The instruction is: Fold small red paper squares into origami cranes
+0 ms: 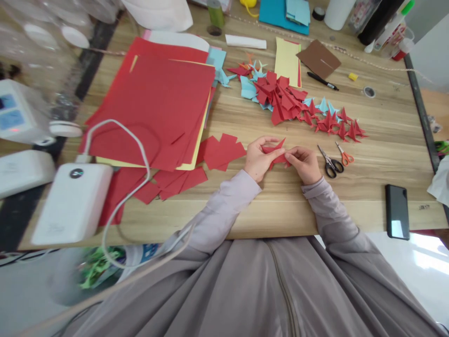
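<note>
A folded red paper piece with a pointed tip is held between both hands over the front of the wooden table. My left hand grips its left side, thumb across the top. The fingertips of my right hand pinch its right edge. Behind the hands lies a heap of folded red paper pieces, with pointed red figures trailing to the right and light blue ones among them. Cut red paper squares lie left of my left hand.
Black scissors and small orange scissors lie right of my right hand. A phone rests near the front right edge. Large red sheets and a white power bank with a looping cable occupy the left.
</note>
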The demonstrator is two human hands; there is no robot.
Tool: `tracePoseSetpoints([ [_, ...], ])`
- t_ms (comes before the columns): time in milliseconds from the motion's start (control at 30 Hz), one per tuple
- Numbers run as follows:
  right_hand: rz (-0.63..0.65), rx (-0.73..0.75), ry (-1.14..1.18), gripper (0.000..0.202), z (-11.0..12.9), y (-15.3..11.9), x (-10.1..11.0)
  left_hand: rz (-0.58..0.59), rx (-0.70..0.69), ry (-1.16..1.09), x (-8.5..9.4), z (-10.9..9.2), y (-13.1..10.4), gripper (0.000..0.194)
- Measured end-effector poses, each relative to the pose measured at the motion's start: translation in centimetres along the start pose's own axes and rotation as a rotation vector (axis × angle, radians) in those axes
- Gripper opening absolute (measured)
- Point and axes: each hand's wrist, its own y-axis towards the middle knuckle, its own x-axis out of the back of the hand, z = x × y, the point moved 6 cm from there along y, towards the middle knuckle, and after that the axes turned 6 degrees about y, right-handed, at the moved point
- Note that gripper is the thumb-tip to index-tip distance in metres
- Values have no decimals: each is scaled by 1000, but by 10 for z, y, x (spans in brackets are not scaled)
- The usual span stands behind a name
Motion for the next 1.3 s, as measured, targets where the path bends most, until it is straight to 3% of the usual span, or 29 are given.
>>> tracePoseSetpoints([
  [233, 6, 42, -8, 33, -1, -1, -2, 6, -9, 97, 0, 0, 0, 39],
  [500, -6, 29, 19, 32, -3, -1, -2, 4, -13, 30, 0, 1, 1, 39],
  [1033, -23, -88, 171, 32, -8, -2, -7, -59, -18, 8, 4, -1, 2, 36],
  [1300, 42, -142, 257, 35, -17, -4, -11, -114, -23, 31, 11, -1, 5, 37],
])
